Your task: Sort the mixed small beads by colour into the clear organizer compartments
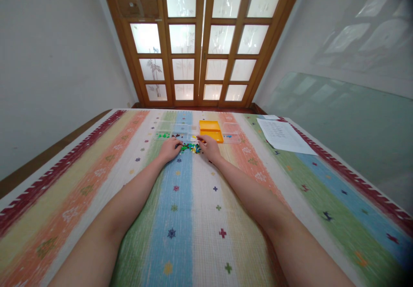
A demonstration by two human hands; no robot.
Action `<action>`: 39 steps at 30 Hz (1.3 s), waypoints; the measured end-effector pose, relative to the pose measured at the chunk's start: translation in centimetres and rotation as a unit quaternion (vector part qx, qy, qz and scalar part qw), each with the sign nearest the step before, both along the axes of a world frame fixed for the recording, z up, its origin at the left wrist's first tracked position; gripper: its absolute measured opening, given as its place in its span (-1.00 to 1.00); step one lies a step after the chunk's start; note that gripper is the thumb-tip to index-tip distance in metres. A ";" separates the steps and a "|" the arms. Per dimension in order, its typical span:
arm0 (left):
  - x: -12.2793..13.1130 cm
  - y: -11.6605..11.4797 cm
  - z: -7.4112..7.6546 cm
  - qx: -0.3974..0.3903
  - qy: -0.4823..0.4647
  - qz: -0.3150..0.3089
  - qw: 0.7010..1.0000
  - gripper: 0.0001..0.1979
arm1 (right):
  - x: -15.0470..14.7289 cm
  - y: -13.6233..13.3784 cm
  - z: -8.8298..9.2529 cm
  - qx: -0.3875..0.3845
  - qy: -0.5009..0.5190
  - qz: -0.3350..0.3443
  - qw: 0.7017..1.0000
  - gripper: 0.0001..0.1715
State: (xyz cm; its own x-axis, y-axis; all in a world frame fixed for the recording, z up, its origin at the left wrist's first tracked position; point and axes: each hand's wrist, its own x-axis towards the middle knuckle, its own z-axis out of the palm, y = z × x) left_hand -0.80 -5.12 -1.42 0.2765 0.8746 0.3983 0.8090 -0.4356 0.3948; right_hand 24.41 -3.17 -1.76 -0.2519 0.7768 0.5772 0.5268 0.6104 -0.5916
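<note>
A small heap of mixed-colour pieces [191,148], green, blue, yellow, white and dark, lies on the cloth between my hands. My left hand [170,150] rests at the heap's left side with its fingers curled in; anything within them is too small to make out. My right hand [210,148] is at the heap's right, fingertips drawn together just in front of an open yellow box [211,125]. What those fingertips hold, if anything, cannot be seen clearly. Green pieces [164,135] and dark pieces [176,136] lie in a clear open case [171,128] beyond my left hand.
Another clear case [235,128] with blue pieces [228,136] stands right of the yellow box. A printed sheet [284,135] lies farther right. The striped tablecloth [171,252] covers the table, with wood-framed glass doors [200,41] behind and walls on either side.
</note>
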 end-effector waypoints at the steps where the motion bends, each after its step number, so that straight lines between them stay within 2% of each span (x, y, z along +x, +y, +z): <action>1: 0.0 0.0 0.0 0.001 0.003 0.000 1.000 -0.81 | 0.0 0.1 0.0 0.010 -0.006 -0.003 1.000 -0.63; 10: -0.1 0.2 -0.1 -0.003 -0.005 0.002 1.000 -0.82 | -0.1 0.4 -0.4 0.050 -0.096 -0.008 0.994 -0.41; 15: -0.1 0.1 0.2 -0.016 -0.040 -0.015 0.999 -0.82 | 0.2 0.1 0.1 0.049 -0.065 -0.019 0.996 -0.56; 19: -0.1 -0.4 0.9 -0.022 -0.053 -0.071 0.996 -0.82 | 0.4 0.1 0.3 0.040 -0.056 -0.028 0.997 -0.69; 24: -0.3 -0.9 1.6 -0.034 -0.035 -0.131 0.990 -0.79 | 0.3 -0.2 0.5 0.042 -0.060 -0.020 0.997 -0.73; 32: -0.4 -0.5 1.2 -0.033 -0.022 -0.130 0.991 -0.78 | 0.2 -0.3 0.5 0.047 -0.057 -0.018 0.997 -0.75; 39: -0.3 -0.3 1.0 -0.038 -0.027 -0.123 0.991 -0.84 | 0.2 -0.3 0.3 0.044 -0.055 -0.014 0.997 -0.76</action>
State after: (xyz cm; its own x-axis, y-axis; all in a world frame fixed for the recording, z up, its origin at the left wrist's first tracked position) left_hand -1.08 -5.45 -0.39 0.4648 0.8115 0.3541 0.6587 -0.5841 0.4743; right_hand 24.58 -3.48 -1.42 -0.2974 0.7318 0.6132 0.6032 0.6419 -0.4734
